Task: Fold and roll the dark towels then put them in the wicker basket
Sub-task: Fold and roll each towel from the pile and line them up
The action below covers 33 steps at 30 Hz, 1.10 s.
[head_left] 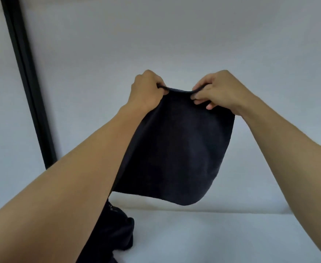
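both my forearms are stretched out in front of me, bare, and between them i hold up a dark navy cloth towel (pixel 175 149). my left hand (pixel 146 90) has its fingers curled tight over the top left corner, pinching the hem. my right hand (pixel 218 90) grips the top right corner the same way. its fingers (pixel 201 97) are bunched together and folded round the edge, with the fingertips showing just under the hem. the two hands are near each other and level, with only a short stretch of the top edge pulled taut between them.

the towel hangs free below my hands in one flat sheet, wider lower down than at the top. its lower edge is curved and clear of the surface under it. its left side lies against the inside of my left forearm.

under my left arm, at the bottom of the view, a crumpled heap of dark cloth (pixel 116 234) rests on a white flat surface (pixel 213 238). i cannot tell how many pieces are in it, as my arm hides part of it. behind the towel is a pale grey wall (pixel 175 35). a black upright post (pixel 28 88) runs slantwise down the left side of the view, well apart from my hands.
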Each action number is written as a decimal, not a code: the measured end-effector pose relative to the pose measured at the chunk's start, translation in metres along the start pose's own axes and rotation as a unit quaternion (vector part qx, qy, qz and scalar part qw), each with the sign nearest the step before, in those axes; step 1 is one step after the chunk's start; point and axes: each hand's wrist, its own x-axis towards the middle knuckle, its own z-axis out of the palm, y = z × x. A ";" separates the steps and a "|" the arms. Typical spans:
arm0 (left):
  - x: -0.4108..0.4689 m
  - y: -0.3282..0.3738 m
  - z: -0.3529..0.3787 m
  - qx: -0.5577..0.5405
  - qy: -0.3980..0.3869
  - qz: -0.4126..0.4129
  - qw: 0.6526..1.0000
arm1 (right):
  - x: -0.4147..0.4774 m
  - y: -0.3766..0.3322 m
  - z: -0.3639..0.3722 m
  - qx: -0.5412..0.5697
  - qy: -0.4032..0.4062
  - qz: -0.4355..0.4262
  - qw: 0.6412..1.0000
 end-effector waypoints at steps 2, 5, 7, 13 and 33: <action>0.000 0.022 0.012 -0.041 -0.063 0.023 0.997 | -0.006 -0.002 -0.010 -0.051 -0.001 -0.010 0.999; -0.004 0.053 0.032 -0.074 -0.147 0.056 0.985 | -0.011 -0.001 -0.017 -0.155 -0.004 -0.028 0.988; -0.003 0.065 0.043 -0.068 -0.143 0.060 0.986 | -0.014 0.005 -0.026 -0.228 0.028 -0.032 0.973; 0.003 0.082 0.056 -0.153 -0.103 0.027 0.982 | -0.036 0.043 -0.053 -0.057 0.026 0.045 0.997; 0.042 0.119 0.049 -0.299 -0.126 -0.011 0.946 | -0.063 0.105 -0.065 0.097 -0.153 0.160 0.970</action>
